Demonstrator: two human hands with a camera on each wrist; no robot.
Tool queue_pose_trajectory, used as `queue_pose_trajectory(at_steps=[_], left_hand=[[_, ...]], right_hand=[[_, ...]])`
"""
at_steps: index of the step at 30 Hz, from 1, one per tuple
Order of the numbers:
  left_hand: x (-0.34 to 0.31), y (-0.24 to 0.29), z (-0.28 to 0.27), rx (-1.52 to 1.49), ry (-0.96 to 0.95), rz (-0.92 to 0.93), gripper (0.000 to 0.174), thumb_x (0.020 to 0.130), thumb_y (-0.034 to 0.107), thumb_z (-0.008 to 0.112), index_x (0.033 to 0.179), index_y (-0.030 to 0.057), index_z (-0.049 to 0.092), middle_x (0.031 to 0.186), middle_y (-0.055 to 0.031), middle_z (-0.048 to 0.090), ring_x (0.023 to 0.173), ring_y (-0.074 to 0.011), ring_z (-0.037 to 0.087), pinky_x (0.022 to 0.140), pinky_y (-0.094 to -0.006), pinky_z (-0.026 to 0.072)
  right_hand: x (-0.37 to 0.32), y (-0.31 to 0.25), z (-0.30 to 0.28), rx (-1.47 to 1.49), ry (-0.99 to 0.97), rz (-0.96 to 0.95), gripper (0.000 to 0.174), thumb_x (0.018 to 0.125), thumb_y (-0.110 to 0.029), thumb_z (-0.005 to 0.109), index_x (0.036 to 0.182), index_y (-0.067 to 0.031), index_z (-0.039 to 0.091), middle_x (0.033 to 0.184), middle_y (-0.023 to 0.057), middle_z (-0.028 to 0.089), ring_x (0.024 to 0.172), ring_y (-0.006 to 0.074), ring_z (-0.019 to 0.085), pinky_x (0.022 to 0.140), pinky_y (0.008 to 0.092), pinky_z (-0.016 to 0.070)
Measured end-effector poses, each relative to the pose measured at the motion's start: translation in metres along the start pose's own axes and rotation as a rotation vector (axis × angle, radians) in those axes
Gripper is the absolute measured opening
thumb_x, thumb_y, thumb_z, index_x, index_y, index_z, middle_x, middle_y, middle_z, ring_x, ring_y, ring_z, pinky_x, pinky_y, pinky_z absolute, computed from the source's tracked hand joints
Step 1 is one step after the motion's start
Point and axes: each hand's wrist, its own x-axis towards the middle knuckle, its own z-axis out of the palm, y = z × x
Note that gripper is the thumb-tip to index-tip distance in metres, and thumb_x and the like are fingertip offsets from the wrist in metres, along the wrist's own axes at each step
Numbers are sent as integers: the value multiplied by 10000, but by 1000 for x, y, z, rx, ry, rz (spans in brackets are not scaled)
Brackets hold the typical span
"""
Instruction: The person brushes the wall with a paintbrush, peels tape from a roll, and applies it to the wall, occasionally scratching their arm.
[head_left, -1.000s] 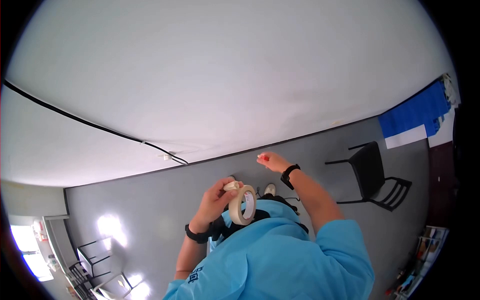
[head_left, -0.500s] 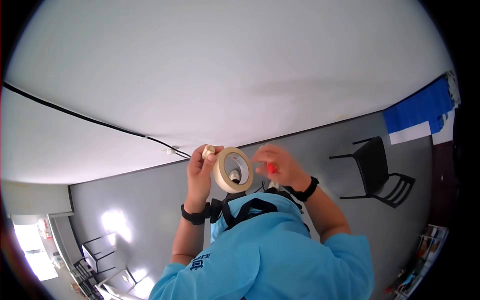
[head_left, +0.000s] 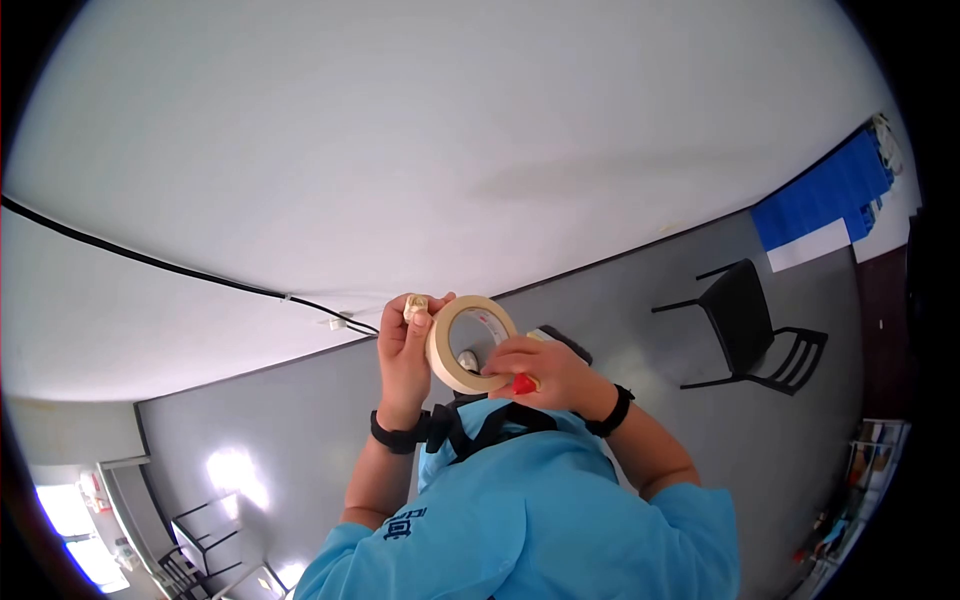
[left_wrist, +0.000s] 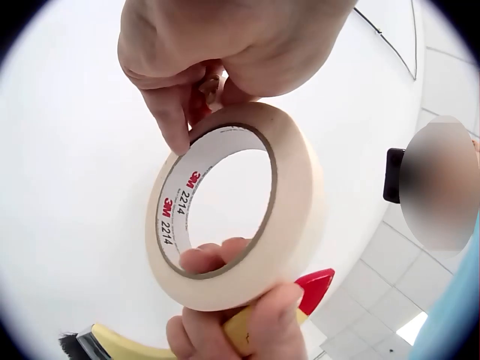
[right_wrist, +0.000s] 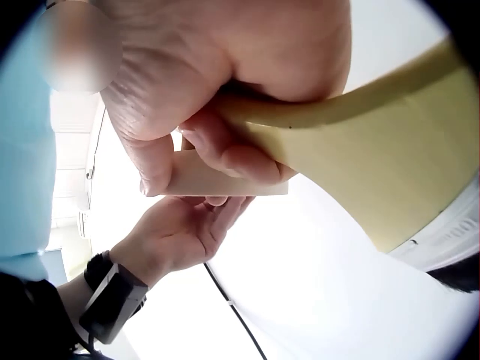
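Observation:
In the head view my left hand [head_left: 402,360] holds a roll of masking tape [head_left: 440,358] by its upper left rim. A small crumpled cream wad [head_left: 416,306] is also held between that hand's fingers. My right hand [head_left: 555,378] meets the roll from the lower right, some fingers inside the ring and the thumb at its outer face, as the left wrist view shows. Gripped in the same right hand is a paintbrush [right_wrist: 375,142] with a yellow handle. Its red handle end [left_wrist: 318,291] sticks out beside the thumb, and its dark bristles [left_wrist: 72,346] point away from the roll.
A white wall [head_left: 400,150] stands in front, with a black cable [head_left: 150,256] running along it. On the grey floor [head_left: 320,450] a black chair [head_left: 738,310] is to the right. Blue sheeting [head_left: 815,195] hangs at the far right.
My left hand has raised the tape roll. My right hand, apart from it a second ago, has come back from the wall side to the roll, with the paintbrush still in it.

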Motion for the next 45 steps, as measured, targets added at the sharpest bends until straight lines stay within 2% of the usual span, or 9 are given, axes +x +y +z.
queue_pose_trajectory(at_steps=[2,9,14,16,23,25,31,40,45], left_hand=[[0,-1,-3,-28,-5,-7,196,1007,152,508,1124,-3,488,1074,-122,634,1089,-244,616,967,-357,478],[-1,1,-21,386,77,141,205,995,154,541,1126,9,481,1016,-97,640,885,-126,602,808,-256,501],[0,10,-35,441,29,210,178,967,126,574,1080,-1,521,1005,-95,643,896,-137,600,825,-268,489],[4,16,-40,407,10,221,164,945,113,607,1042,-7,552,988,-91,648,890,-144,600,821,-275,483],[25,37,-67,596,-344,227,166,923,130,622,1008,-7,582,1012,-121,642,911,-218,608,823,-312,482],[31,38,-75,629,-503,231,193,944,172,596,1019,-6,593,1015,-129,641,908,-232,608,831,-319,478],[31,18,-72,474,-560,-147,252,962,188,594,1114,-13,593,1018,-78,627,937,-160,579,853,-284,459],[17,25,-23,242,-396,-157,306,983,135,564,1261,5,555,1053,-46,606,999,-117,552,922,-259,427],[10,28,-21,310,-461,-227,313,980,131,569,1266,5,556,1064,-45,602,1032,-124,551,932,-267,427]], right_hand=[[0,-8,1,-28,21,26,345,703,-245,833,978,-99,685,1030,50,664,836,260,658,733,319,545],[6,-21,17,-115,75,108,297,707,-243,818,945,-114,695,970,35,668,800,253,663,685,311,538],[15,-24,22,-74,95,140,299,708,-217,812,961,-105,698,985,48,672,815,248,666,698,311,542],[19,-23,28,-106,176,67,246,744,-254,772,945,-133,697,953,-5,660,747,224,651,638,299,516],[15,-23,53,-142,183,182,275,726,-205,800,969,-121,703,984,40,673,813,233,669,707,305,548],[6,-20,67,-189,210,137,278,741,-295,783,966,-160,689,971,-7,656,742,203,647,622,283,508],[-18,-39,70,-197,268,248,301,719,-272,813,954,-120,702,948,33,671,767,230,665,665,302,538],[-36,-47,40,-202,329,241,327,698,-284,833,946,-109,711,927,50,672,764,244,663,680,312,542],[-46,-52,32,-186,326,216,319,703,-297,826,943,-119,715,921,38,671,772,229,664,676,303,540]])
